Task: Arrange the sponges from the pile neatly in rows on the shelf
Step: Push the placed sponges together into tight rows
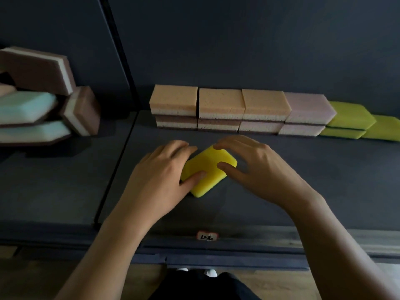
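pile (pixel 36 105): brown, white and pale blue sponges heaped loosely in the left bay, some tilted.
post (pixel 121 61): dark upright strip between the two bays.
shelf (pixel 313 187): dark grey matt board, with a dark back wall (pixel 238 40) behind.
left hand (pixel 160 176): fingers curled round the near-left end of the yellow sponge (pixel 208 167), thumb on top.
yellow sponge: askew, in front of the row (pixel 242 109), apart from it.
right hand (pixel 259 167): thumb on top, fingers bent over the far end.
row: orange, pink, then green stacks along the back wall.
floor (pixel 26 278): wood.
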Demonstrator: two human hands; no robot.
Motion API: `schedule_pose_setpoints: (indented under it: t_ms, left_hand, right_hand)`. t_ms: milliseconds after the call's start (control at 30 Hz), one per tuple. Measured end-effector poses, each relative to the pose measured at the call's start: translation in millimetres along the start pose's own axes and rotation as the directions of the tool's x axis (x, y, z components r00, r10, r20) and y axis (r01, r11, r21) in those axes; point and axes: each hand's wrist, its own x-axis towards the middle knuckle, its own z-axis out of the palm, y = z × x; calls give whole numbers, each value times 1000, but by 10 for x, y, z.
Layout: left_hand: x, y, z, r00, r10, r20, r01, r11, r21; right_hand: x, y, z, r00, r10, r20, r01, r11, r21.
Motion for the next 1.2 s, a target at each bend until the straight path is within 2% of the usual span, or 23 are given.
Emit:
schedule_pose_setpoints:
  t_ms: [367,733,933,1200]
  left_hand:
    - [12,48,20,995,29,98,-33,999,38]
    - [248,142,-3,981,122,149,-110,990,-90]
    - [556,581,97,977,168,134,-151,980,-131]
    - [1063,1651,502,972,214,100,-196,967,-165]
  right_hand:
    - [-81,-134,-34,994,89,-61,-91,996,-15]
    - [-285,-17,-208,973,183,-138,-183,983,11]
    - [-479,368,-533,958,208,-195,-205,978,34]
    - [-947,1267,-1209,958,216,-190,-216,976,19]
